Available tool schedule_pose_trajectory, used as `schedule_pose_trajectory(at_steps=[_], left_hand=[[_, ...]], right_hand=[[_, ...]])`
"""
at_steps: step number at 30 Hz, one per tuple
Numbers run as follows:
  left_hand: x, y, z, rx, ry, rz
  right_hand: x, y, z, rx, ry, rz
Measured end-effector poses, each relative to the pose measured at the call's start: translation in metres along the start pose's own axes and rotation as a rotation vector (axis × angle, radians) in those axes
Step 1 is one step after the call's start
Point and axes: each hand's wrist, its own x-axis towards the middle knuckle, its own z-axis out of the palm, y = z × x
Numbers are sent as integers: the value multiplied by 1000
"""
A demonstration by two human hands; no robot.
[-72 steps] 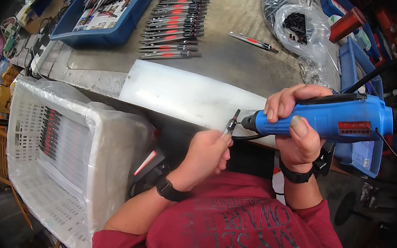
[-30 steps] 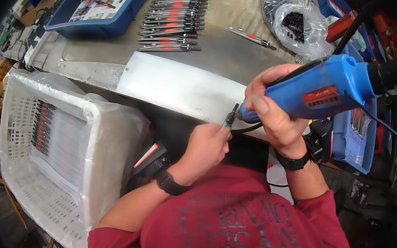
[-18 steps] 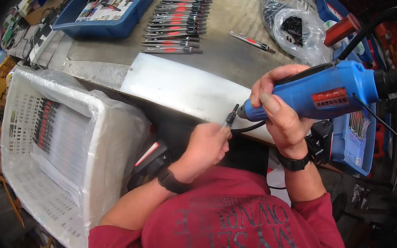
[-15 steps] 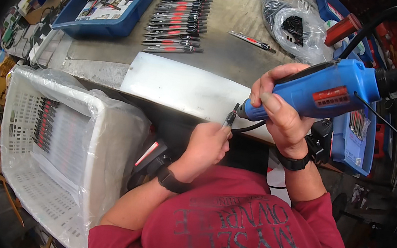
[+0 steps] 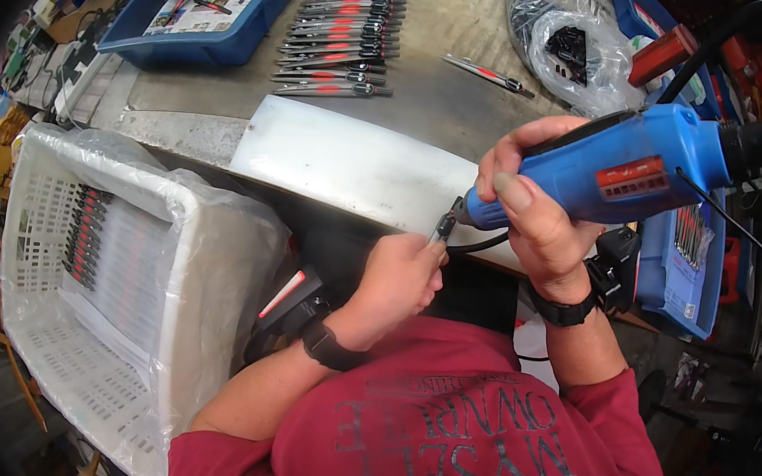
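Note:
My left hand (image 5: 399,282) is closed around a slim silver tool with a black end (image 5: 447,220), its lower part hidden in the fingers. My right hand (image 5: 543,211) grips a blue corded power driver (image 5: 602,166) by its body, thumb on top. The driver's nose sits right at the black end of the slim tool, above the front edge of a white block (image 5: 352,162). Whether the two touch I cannot tell. A similar slim tool (image 5: 487,75) lies alone on the bench beyond my right hand.
Silver-and-red slim tools (image 5: 346,31) lie in a column on the metal bench. A blue tray (image 5: 232,50) of more stands back left; a plastic-lined white basket (image 5: 187,251) is at left. A bag of black parts (image 5: 603,84) lies back right, a blue bin (image 5: 649,288) at right.
The driver has shifted slightly left, and the slim tool's black end now lies closer against its nose. Both hands keep their holds.

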Motion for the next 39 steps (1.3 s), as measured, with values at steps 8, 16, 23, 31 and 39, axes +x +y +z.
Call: schedule_pose_trajectory(at_steps=[8,16,23,31,39], left_hand=[[1,-2,0,-14,24,23],[2,-4,-2,-26,37,85],[1,-3,0,-70,22,13],[-1,17,-6,96,-21,167],[54,73,-12,705,214,749]], right_hand=[[8,8,5,-153,-109,-88],[18,9,14,-175,-202,32],[11,6,18,-205,-99,-9],[-9,-15,-15,157,275,-85],[-27,-17,-50,300,374,-165]])
